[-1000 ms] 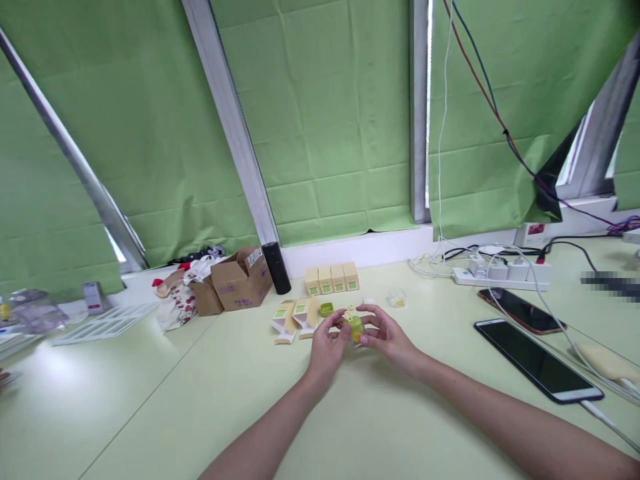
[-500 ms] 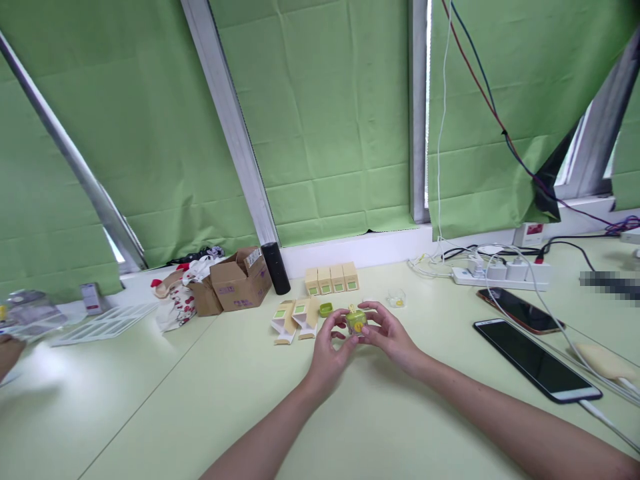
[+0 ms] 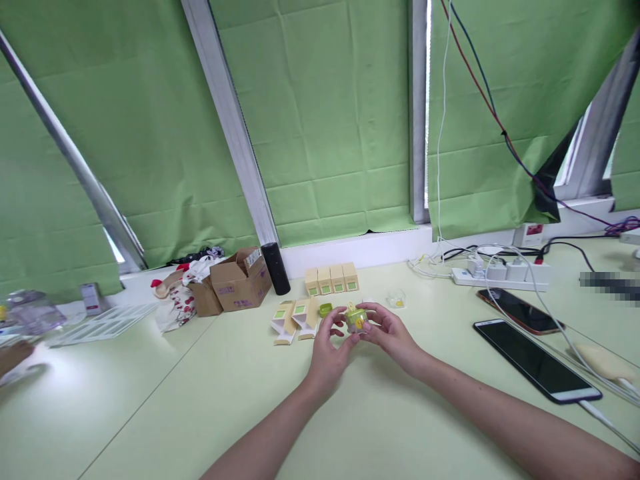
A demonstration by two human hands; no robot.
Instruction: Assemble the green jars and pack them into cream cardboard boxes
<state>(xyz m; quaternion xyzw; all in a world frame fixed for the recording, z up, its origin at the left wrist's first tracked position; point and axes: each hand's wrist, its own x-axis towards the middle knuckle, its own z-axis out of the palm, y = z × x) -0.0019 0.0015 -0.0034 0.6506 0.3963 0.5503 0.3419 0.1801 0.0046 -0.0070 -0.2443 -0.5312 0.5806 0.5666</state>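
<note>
Between my fingertips, just above the table, is a small clear container with a green lid [image 3: 356,320]; a yellow piece shows through its side and a small loop tops the lid. My left hand [image 3: 330,350] grips its left side, thumb in front. My right hand [image 3: 391,333] grips the right side, its index finger over the back. Just behind my left hand lies a small green square cap [image 3: 325,309]. Two opened small cartons [image 3: 306,316] lie to its left. A clear empty-looking cup with a yellow mark [image 3: 397,299] stands behind my right hand.
A row of several small closed cartons [image 3: 332,279] stands at the back. Left of it are a black cylinder [image 3: 276,269] and a cardboard box [image 3: 243,283]. Two phones [image 3: 535,360], cables and a power strip [image 3: 500,277] lie right. Another person's hand [image 3: 15,358] shows far left.
The green-lidded container has tilted and turned slightly between my fingers. My hands stay in nearly the same place. At the far left, the other person's hand has moved further into view.
</note>
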